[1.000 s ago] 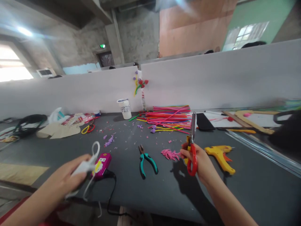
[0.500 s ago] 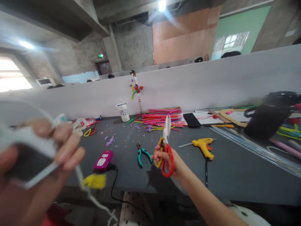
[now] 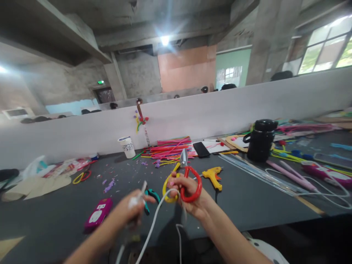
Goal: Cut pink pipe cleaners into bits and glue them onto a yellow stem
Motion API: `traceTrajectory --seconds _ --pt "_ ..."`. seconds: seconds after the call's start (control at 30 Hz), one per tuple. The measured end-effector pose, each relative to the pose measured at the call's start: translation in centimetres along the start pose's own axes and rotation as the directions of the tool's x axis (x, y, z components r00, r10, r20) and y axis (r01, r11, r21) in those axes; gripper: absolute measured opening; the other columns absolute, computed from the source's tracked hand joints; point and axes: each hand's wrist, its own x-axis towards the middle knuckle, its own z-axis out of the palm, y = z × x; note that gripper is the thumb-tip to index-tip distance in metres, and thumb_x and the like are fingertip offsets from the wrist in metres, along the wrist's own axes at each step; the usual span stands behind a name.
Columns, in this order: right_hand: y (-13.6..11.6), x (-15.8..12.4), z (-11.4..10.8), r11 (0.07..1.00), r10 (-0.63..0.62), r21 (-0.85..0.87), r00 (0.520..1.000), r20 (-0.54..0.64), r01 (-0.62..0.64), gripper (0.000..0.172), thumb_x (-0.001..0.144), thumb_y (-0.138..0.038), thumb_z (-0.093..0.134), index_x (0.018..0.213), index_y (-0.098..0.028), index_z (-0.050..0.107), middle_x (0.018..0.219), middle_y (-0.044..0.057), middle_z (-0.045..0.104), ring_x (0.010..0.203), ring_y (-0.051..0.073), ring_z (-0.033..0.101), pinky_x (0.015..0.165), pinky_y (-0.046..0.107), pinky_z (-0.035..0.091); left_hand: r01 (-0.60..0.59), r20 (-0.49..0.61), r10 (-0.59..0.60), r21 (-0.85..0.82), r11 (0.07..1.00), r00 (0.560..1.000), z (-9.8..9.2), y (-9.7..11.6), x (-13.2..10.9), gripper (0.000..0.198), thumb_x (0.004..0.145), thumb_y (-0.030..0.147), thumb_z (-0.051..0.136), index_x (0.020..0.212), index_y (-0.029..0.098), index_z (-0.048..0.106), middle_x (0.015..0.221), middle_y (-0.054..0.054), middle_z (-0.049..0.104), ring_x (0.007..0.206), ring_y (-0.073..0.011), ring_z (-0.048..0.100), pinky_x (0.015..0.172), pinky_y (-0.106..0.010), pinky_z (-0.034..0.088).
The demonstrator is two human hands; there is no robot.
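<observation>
My right hand (image 3: 189, 190) is closed around scissors (image 3: 190, 198) with red and yellow handles, their blades pointing away over the table. A white cord (image 3: 154, 222) loops up to the fingers of this hand and hangs below it. To its left, my left hand (image 3: 132, 207) is blurred by motion, its fingers closed on a white cord end (image 3: 135, 201), with more white cord trailing beneath. Teal-handled pliers (image 3: 153, 194) lie just behind my left hand, partly hidden by it. A magenta device (image 3: 99, 214) rests on the table left of that hand.
A yellow glue gun (image 3: 213, 177) lies right of the scissors. Along the partition are a white cup (image 3: 127, 147), a pile of pipe cleaners (image 3: 170, 148), a black phone (image 3: 201, 149) and a black flask (image 3: 261, 141). Clear strips (image 3: 255, 174) and a pink tool (image 3: 293, 178) lie rightward.
My left hand has come from close to the camera at left to beside my right hand. The white cord now reaches my right hand, still holding the scissors. The view has turned right.
</observation>
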Motion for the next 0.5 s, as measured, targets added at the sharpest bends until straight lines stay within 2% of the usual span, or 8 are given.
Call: traceTrajectory --seconds 0.03,0.1,0.17,0.2,0.27,0.37,0.43,0.5 --pt "-0.7 0.4 0.1 0.998 -0.065 -0.008 0.998 -0.013 0.065 0.026 0.055 -0.006 0.066 0.072 -0.016 0.050 0.055 -0.006 0.053 0.044 0.003 0.044 0.044 0.015 0.041 0.016 0.123 0.009 -0.201 0.979 0.992 2.3 -1.7 0.1 0.048 0.065 0.066 0.045 0.079 0.020 0.051 0.047 0.005 0.047 0.032 -0.0075 0.034 0.035 -0.020 0.023" --pt "-1.5 1.0 0.2 0.986 -0.166 -0.032 0.985 -0.037 0.165 0.025 0.055 -0.007 0.067 0.073 -0.016 0.051 0.055 -0.006 0.054 0.046 0.005 0.046 0.045 0.016 0.042 0.064 0.325 0.122 -0.507 0.859 0.938 6.8 -3.9 0.5 0.051 0.060 0.070 0.046 0.073 0.021 0.046 0.055 0.001 0.056 0.031 -0.0071 0.038 0.033 -0.020 0.022" --pt "-1.5 1.2 0.0 0.976 -0.214 -0.060 0.975 -0.055 0.211 0.026 0.055 -0.009 0.067 0.074 -0.017 0.050 0.055 -0.005 0.054 0.047 0.006 0.047 0.046 0.018 0.043 0.071 0.373 0.225 -0.636 0.768 0.900 10.2 -4.6 1.1 0.046 0.058 0.063 0.056 0.070 0.019 0.045 0.059 -0.003 0.059 0.039 -0.0106 0.049 0.037 -0.020 0.027" --pt "-1.4 1.2 -0.1 0.973 -0.222 -0.074 0.973 -0.065 0.217 0.027 0.055 -0.009 0.067 0.074 -0.017 0.050 0.055 -0.005 0.054 0.047 0.006 0.047 0.046 0.019 0.043 0.049 0.345 0.248 -0.663 0.747 0.905 11.4 -4.4 1.5 0.043 0.057 0.056 0.062 0.070 0.019 0.045 0.060 -0.003 0.059 0.043 -0.0113 0.051 0.039 -0.019 0.028" --pt "-1.4 1.1 -0.8 0.971 -0.226 -0.104 0.970 -0.089 0.216 0.028 0.054 -0.011 0.068 0.074 -0.017 0.049 0.055 -0.005 0.054 0.046 0.006 0.046 0.046 0.019 0.043 0.033 0.351 0.256 -0.643 0.765 0.901 12.7 -3.4 2.3 0.040 0.052 0.041 0.072 0.072 0.018 0.047 0.062 -0.003 0.060 0.047 -0.0100 0.050 0.042 -0.019 0.029" --pt "-1.9 1.2 -2.3 0.962 -0.236 -0.165 0.965 -0.113 0.216 0.030 0.053 -0.014 0.069 0.076 -0.017 0.049 0.054 -0.005 0.053 0.045 0.006 0.045 0.047 0.020 0.044 0.037 0.445 0.266 -0.563 0.825 0.855 11.7 -1.5 3.1 0.038 0.050 0.042 0.073 0.059 0.015 0.046 0.060 0.000 0.053 0.046 -0.0058 0.043 0.044 -0.019 0.028" --pt "-2.5 1.5 -3.7 0.950 -0.254 -0.221 0.959 -0.126 0.222 0.032 0.053 -0.015 0.070 0.077 -0.017 0.049 0.053 -0.006 0.052 0.045 0.007 0.046 0.047 0.021 0.044 0.065 0.524 0.221 -0.473 0.879 0.823 8.6 -1.2 3.1 0.038 0.051 0.043 0.071 0.055 0.016 0.045 0.055 0.002 0.049 0.046 -0.0052 0.039 0.044 -0.019 0.028" --pt "-3.1 1.9 -5.4 0.929 -0.291 -0.284 0.944 -0.154 0.239 0.034 0.052 -0.015 0.070 0.077 -0.018 0.048 0.051 -0.007 0.051 0.044 0.008 0.047 0.047 0.023 0.045 0.063 0.530 0.150 -0.362 0.930 0.834 3.7 -2.9 2.5 0.039 0.048 0.050 0.071 0.060 0.018 0.052 0.055 0.002 0.051 0.042 -0.0072 0.042 0.040 -0.021 0.031"
